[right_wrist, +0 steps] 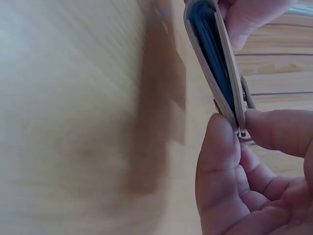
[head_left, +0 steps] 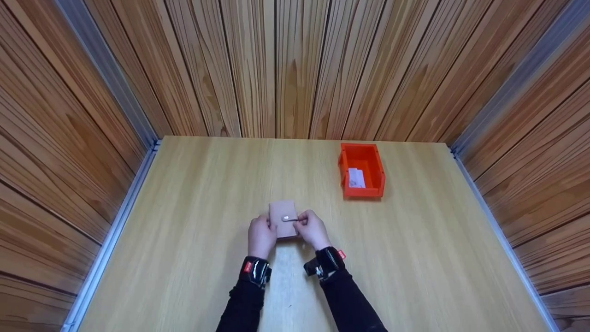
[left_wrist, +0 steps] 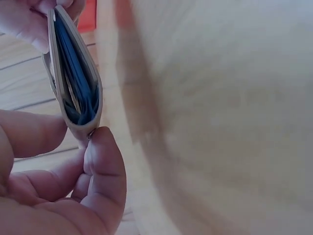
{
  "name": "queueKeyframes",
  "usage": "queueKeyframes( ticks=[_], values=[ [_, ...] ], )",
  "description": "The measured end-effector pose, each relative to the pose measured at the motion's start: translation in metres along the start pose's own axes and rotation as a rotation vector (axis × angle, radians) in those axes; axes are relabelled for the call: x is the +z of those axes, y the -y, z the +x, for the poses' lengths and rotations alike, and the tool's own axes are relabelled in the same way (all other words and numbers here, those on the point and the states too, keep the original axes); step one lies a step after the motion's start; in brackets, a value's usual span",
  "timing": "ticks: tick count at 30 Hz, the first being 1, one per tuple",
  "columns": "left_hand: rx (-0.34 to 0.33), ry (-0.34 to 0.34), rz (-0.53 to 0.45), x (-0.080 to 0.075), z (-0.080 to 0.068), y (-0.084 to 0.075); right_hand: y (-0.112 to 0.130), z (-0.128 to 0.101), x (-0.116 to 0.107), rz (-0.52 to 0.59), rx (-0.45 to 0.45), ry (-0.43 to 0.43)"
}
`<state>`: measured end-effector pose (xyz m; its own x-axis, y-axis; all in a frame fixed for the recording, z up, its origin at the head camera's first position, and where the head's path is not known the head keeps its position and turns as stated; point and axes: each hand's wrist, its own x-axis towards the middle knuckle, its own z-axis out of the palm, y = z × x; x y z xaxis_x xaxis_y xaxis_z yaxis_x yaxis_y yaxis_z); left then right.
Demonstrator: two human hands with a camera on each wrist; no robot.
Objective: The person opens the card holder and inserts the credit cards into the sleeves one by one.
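Observation:
A small pale pink card wallet (head_left: 280, 208) is held up in front of me over the table, with a snap strap (head_left: 286, 218) lying across its front. My left hand (head_left: 262, 236) pinches the folded spine side between thumb and fingers. On the opposite side, my right hand (head_left: 314, 230) pinches the open edge near the strap. Seen from below in the left wrist view, the wallet (left_wrist: 99, 90) has blue inner sleeves (left_wrist: 78, 81) between its covers. In the right wrist view the two covers meet at the right fingertips (right_wrist: 220, 127).
An orange bin (head_left: 364, 192) stands at the back right of the light wooden table (head_left: 207, 184), with white printed papers or cards (head_left: 356, 178) inside. Wood-plank walls (head_left: 299, 69) with metal corner rails (head_left: 115, 207) enclose the table's back and sides.

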<state>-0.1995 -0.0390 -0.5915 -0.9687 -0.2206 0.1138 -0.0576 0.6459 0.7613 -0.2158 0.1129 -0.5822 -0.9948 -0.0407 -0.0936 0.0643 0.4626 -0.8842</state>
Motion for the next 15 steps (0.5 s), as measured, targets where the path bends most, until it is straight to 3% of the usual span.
queueKeyframes(
  ticks=[15],
  values=[
    [0.097,0.0,0.034,0.026,-0.007,-0.008,-0.018,-0.003,-0.017,-0.112,0.057,-0.052]
  ],
)
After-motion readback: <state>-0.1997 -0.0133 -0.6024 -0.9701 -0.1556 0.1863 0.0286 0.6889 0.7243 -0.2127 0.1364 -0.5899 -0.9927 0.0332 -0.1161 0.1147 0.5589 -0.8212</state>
